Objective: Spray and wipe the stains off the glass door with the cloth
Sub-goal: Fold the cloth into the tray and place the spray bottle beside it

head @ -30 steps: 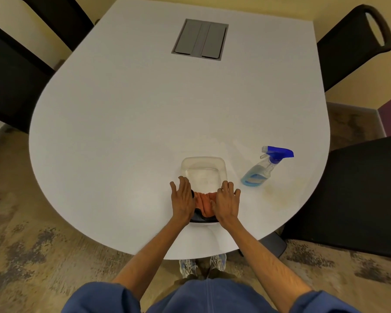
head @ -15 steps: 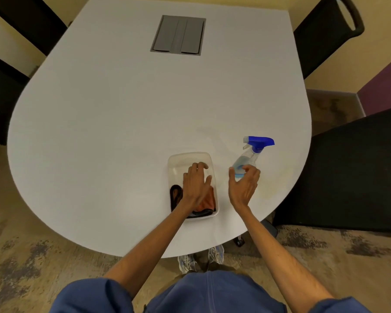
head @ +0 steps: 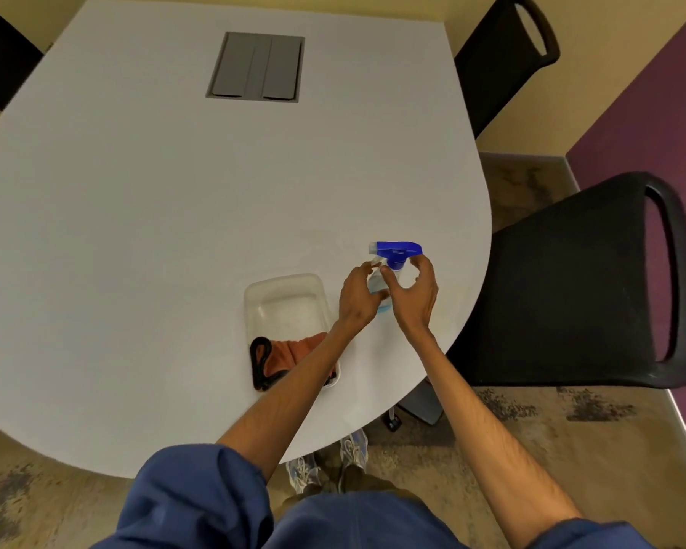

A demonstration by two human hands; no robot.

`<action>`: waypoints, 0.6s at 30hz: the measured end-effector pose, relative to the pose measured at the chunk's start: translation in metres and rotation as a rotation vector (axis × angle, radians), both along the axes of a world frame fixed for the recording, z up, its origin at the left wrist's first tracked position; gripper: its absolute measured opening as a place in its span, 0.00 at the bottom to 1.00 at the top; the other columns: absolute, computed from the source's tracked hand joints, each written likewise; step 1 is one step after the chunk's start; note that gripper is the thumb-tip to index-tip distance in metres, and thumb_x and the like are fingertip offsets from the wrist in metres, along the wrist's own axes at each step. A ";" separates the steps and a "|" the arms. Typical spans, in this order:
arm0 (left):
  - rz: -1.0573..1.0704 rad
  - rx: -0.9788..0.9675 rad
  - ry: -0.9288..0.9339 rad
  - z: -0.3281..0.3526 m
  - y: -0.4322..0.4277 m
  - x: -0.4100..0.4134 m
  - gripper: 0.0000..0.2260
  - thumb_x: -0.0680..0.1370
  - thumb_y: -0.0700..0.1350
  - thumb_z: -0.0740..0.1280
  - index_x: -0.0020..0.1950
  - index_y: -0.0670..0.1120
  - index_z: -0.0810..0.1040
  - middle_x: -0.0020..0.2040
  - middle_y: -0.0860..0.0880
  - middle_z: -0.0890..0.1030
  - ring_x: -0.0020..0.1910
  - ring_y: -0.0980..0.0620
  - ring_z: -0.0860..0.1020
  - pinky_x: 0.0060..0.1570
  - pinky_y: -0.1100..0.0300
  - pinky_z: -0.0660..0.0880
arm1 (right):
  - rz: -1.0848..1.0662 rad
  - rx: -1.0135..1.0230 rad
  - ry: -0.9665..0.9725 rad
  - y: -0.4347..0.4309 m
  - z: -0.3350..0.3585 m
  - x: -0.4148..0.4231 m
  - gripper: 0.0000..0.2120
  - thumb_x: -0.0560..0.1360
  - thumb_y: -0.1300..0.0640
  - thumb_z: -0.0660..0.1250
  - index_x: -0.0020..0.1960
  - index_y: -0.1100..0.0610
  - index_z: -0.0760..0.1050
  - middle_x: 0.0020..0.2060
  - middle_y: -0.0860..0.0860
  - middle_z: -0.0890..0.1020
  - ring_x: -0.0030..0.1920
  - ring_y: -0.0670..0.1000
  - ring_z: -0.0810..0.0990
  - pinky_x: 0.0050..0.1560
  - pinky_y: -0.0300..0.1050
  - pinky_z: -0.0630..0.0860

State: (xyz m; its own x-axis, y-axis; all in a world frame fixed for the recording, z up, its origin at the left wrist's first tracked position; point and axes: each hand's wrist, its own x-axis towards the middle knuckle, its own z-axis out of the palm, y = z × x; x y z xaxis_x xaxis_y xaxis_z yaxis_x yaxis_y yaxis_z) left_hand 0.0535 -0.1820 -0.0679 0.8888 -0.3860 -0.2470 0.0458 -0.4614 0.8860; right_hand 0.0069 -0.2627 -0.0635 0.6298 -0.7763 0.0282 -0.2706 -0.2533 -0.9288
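Orange cloth (head: 294, 350) lies bunched at the near end of a shallow, translucent white plastic tray (head: 250, 299) on a white, round-ended desk (head: 155, 231), sharing that end with a coiled black cord (head: 259, 362); the tray's far half holds nothing visible. Just to the tray's right stands a clear plastic spray bottle (head: 393, 252) with a blue trigger head and a little blue liquid at its base, upright near the desk's right edge. Both hands meet at the bottle. The left hand (head: 358, 293), its forearm crossing over the tray and part of the cloth, reaches in with fingers loosely extended, fingertips at the bottle's neck. The right hand (head: 412, 297) is cupped in a wide curve on the bottle's other side, thumb against the body and fingers arching toward the neck beneath the trigger; a gap shows inside the curve, and whether the grip has closed cannot be told. The cloth sits near the left forearm, touched by neither hand.
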 end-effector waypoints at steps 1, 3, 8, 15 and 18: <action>0.026 -0.013 0.011 -0.002 -0.001 0.000 0.24 0.78 0.45 0.70 0.72 0.41 0.70 0.69 0.42 0.76 0.67 0.43 0.75 0.69 0.49 0.71 | 0.013 0.005 -0.001 -0.001 0.001 0.001 0.26 0.74 0.55 0.74 0.69 0.60 0.71 0.64 0.56 0.79 0.64 0.54 0.77 0.62 0.41 0.70; 0.058 -0.043 0.016 -0.005 -0.001 -0.001 0.21 0.79 0.44 0.69 0.70 0.40 0.72 0.66 0.41 0.78 0.64 0.42 0.77 0.68 0.49 0.73 | 0.039 0.017 -0.003 -0.003 0.004 0.002 0.23 0.75 0.57 0.74 0.67 0.62 0.73 0.61 0.57 0.81 0.62 0.55 0.79 0.62 0.43 0.73; 0.074 -0.103 -0.028 -0.001 0.009 -0.001 0.19 0.78 0.42 0.70 0.67 0.38 0.73 0.62 0.40 0.79 0.60 0.42 0.78 0.65 0.47 0.75 | 0.099 0.015 -0.031 -0.002 0.017 0.005 0.19 0.74 0.58 0.74 0.64 0.62 0.76 0.57 0.56 0.83 0.58 0.53 0.80 0.54 0.32 0.73; 0.101 -0.175 -0.210 0.029 0.047 0.026 0.19 0.77 0.47 0.72 0.66 0.45 0.76 0.60 0.46 0.81 0.58 0.51 0.79 0.60 0.57 0.76 | 0.154 -0.084 -0.199 0.022 0.066 0.031 0.17 0.72 0.56 0.76 0.59 0.60 0.79 0.51 0.53 0.85 0.50 0.45 0.81 0.52 0.25 0.72; 0.139 -0.182 -0.312 0.044 0.074 0.041 0.19 0.76 0.50 0.72 0.65 0.46 0.77 0.60 0.47 0.82 0.56 0.55 0.79 0.57 0.67 0.74 | 0.177 -0.110 -0.257 0.042 0.088 0.045 0.18 0.71 0.53 0.77 0.57 0.59 0.79 0.49 0.52 0.85 0.49 0.45 0.81 0.56 0.35 0.75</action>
